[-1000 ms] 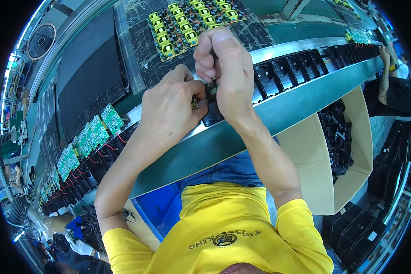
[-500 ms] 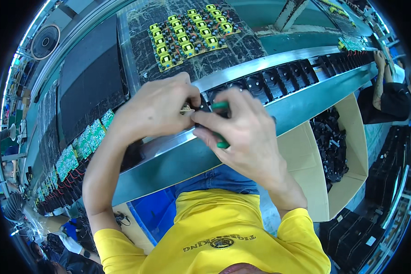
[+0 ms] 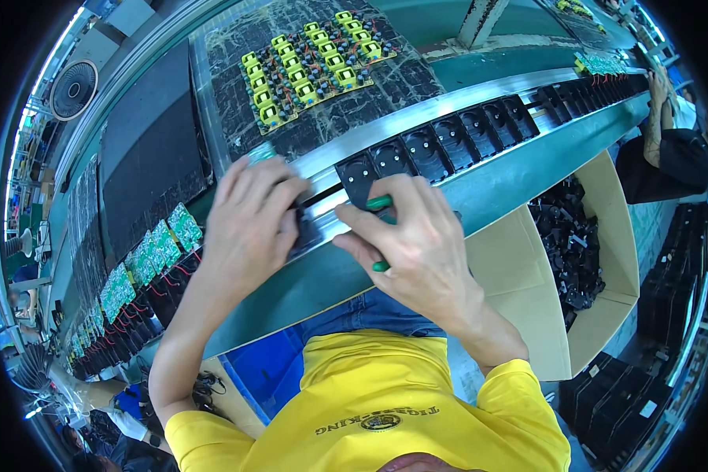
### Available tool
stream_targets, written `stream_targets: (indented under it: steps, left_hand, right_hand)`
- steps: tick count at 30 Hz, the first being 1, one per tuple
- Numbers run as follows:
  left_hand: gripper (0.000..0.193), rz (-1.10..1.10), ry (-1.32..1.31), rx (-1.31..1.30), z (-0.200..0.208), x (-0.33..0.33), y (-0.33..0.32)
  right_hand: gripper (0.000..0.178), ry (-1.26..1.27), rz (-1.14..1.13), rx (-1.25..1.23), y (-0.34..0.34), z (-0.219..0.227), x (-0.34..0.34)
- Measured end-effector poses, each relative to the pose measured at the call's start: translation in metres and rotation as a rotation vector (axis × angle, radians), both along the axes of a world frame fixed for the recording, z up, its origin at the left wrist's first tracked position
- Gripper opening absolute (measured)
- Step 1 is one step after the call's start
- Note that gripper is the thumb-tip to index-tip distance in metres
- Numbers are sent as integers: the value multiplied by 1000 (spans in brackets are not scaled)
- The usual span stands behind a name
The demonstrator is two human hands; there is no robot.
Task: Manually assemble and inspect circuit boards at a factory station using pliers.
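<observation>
Right hand [image 3: 417, 244] is wrapped tight around a green-handled tool [image 3: 379, 202], close to the end of a row of black cases [image 3: 425, 149]. The tool could poke a finger if both hands get too close, because its tip is hidden from sight. A bump could also push the nearest case out of line on the shiny metal rail [image 3: 322, 161]. The left hand [image 3: 252, 212] is over the rail too, well apart from the tool. Its fingers are bent, and it looks blurry. A dark piece [image 3: 308, 230] is right by its thumb, and a small green piece [image 3: 261, 152] shows just past its fingers. I cannot tell if this hand squeezes either one or only touches it. If the grip is loose, I think the dark piece could tip or slide, since the rail looks smooth.
</observation>
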State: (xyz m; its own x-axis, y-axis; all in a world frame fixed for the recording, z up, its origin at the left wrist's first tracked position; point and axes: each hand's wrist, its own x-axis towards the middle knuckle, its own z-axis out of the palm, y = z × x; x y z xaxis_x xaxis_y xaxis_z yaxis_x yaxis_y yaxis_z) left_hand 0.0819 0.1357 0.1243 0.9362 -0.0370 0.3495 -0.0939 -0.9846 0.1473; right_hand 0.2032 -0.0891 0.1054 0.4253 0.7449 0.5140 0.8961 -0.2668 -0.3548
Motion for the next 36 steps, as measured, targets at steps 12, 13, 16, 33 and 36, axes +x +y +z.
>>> stream_targets:
  steps: [12, 13, 16, 33, 36]
  left_hand:
    - [32, 107, 109, 164, 49, -20, 26]
    - [28, 95, 20, 107, 44, 8, 27]
    - [23, 111, -183, 84, 27, 111, 45]
    - [32, 82, -68, 98, -36, 308, 40]
    - [31, 88, 60, -452, -12, 289, 40]
  right_hand:
    - [31, 179, 34, 156, -5, 3, 10]
    - [31, 168, 21, 150, -7, 3, 12]
    - [31, 193, 17, 169, -8, 10, 14]
    - [31, 313, -90, 211, -47, 7, 38]
    - [30, 334, -109, 246, -52, 12, 43]
